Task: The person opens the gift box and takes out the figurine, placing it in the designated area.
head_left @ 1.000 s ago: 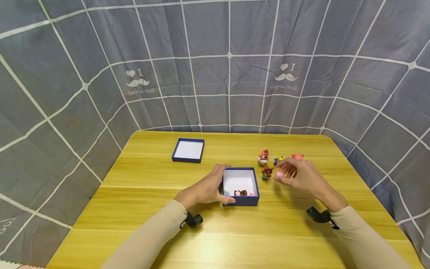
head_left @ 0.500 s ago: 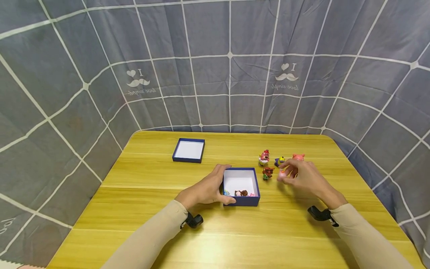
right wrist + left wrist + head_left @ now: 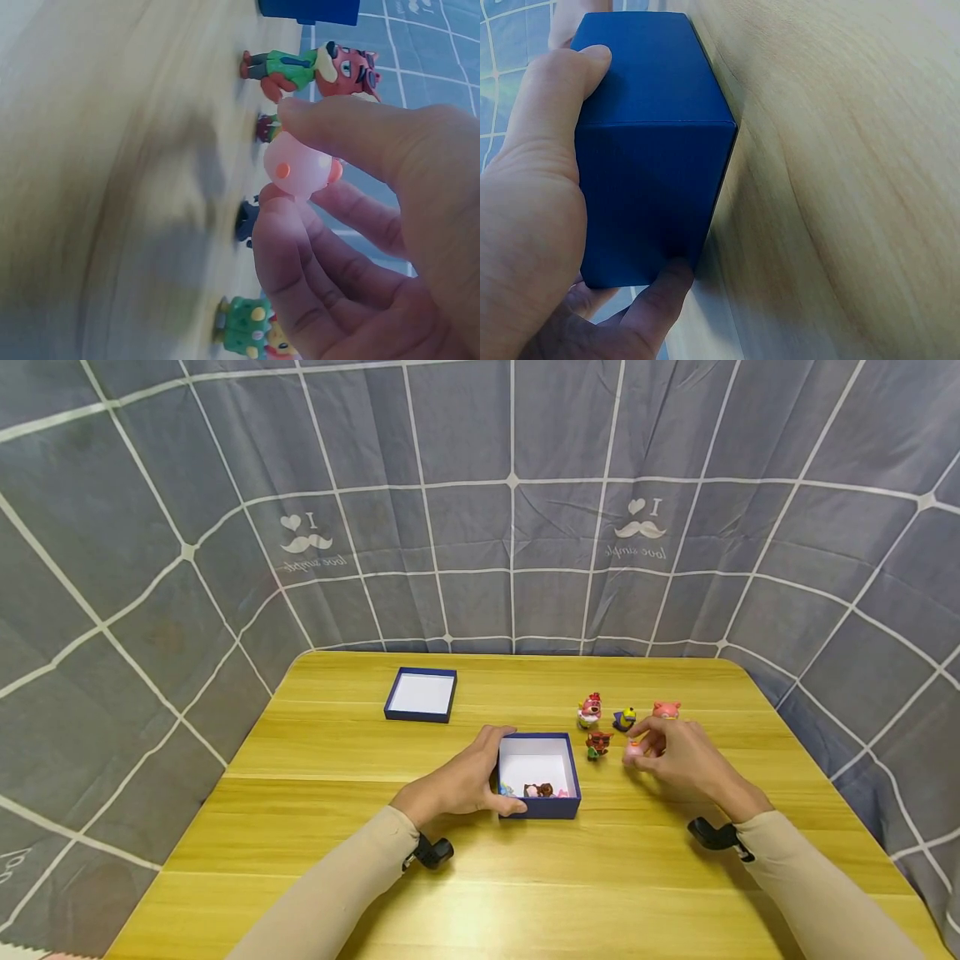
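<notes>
My left hand grips the left side of an open blue box with a white inside. Its thumb lies on the front wall, and more fingers reach round the box in the left wrist view. Several small figures, one of them a brown figure, lie in the box along its near wall. To the right, my right hand pinches a round pink toy figure with orange parts between thumb and fingers. Whether that figure touches the table cannot be made out. A fox figure stands between box and hand.
Behind the right hand stand a red-and-white figure, a yellow-and-dark-blue figure and a pink figure with ears. A shallow blue lid, white inside, lies at the back left. A grey checked curtain surrounds the wooden table.
My right hand has shifted slightly to the right with the pink figure, away from the fox figure. The left hand and the box have stayed in place.
</notes>
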Demonstrator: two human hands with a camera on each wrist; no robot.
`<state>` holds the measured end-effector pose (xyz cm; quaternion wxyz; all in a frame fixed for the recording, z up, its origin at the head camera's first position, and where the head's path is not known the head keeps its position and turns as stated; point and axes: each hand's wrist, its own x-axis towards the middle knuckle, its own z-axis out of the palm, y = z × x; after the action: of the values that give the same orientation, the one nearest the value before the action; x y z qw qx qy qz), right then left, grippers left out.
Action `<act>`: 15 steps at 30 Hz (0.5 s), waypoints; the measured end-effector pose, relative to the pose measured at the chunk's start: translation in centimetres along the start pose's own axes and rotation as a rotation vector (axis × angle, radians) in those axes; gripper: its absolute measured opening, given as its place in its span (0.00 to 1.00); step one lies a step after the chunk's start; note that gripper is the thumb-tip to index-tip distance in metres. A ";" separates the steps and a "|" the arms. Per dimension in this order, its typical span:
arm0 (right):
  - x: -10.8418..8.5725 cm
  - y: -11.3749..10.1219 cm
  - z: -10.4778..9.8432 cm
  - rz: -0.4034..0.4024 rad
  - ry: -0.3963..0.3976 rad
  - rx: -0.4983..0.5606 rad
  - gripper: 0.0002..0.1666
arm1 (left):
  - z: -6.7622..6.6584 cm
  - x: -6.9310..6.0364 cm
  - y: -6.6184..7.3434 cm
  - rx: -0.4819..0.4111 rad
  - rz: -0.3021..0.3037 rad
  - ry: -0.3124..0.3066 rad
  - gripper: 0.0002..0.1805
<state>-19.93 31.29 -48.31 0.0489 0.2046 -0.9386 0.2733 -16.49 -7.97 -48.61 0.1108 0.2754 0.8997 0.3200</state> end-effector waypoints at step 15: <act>0.1 0.4 0.6 0.023 -0.062 0.005 0.18 | -0.1 0.0 0.1 0.000 -0.013 0.002 0.68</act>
<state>-20.18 31.24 -49.02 0.0163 0.2022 -0.9413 0.2697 -16.47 -8.00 -48.49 0.1123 0.2692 0.9016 0.3196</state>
